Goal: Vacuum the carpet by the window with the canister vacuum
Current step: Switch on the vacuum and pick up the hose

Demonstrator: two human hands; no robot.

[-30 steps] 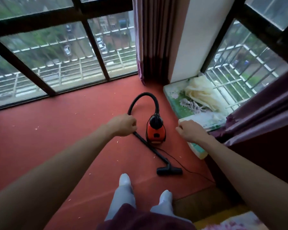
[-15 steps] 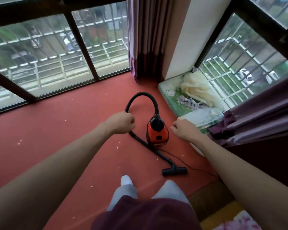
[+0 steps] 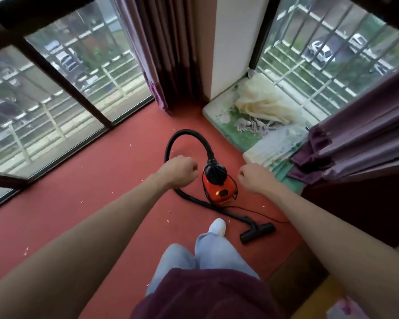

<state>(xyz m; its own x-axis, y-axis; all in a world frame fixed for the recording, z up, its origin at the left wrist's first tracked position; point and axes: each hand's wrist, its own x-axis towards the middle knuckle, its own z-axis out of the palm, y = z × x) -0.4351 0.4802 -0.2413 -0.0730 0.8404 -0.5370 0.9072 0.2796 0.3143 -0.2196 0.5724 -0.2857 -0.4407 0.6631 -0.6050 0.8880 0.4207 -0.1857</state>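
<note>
Below, the canister vacuum [image 3: 219,186] sits between both hands' curled fingers [image 3: 192,168].

Bare forearms, no sleeves; maroon top [image 3: 207,295] above light blue trousers [image 3: 214,252]; white sock [image 3: 217,227] below trousers.

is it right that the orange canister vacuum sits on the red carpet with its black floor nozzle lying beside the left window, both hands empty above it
Not quite. In the head view the floor nozzle lies near the person's foot, away from the left window. The rest holds: the canister vacuum sits on the red carpet, with the left hand and right hand empty above it.
</note>
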